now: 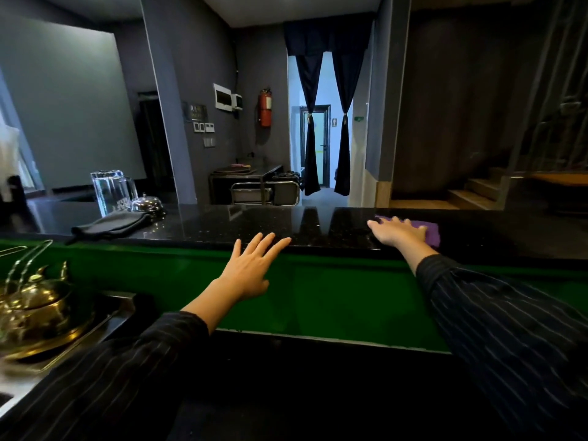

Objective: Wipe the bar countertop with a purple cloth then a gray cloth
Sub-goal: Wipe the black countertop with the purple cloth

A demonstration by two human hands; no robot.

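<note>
The black speckled bar countertop [318,224] runs across the middle of the view above a green front panel. My right hand [397,232] lies flat on the purple cloth [431,232] on the right part of the counter, pressing it down; most of the cloth is hidden under the palm. My left hand [251,265] is spread with fingers apart, its fingertips resting on the counter's near edge, holding nothing. The gray cloth [111,226] lies folded on the counter at the left, apart from both hands.
A clear glass pitcher [111,190] and a shiny metal call bell [146,203] stand behind the gray cloth. A brass kettle [35,300] sits on a lower work surface at the left. A metal cart [264,192] stands beyond the counter.
</note>
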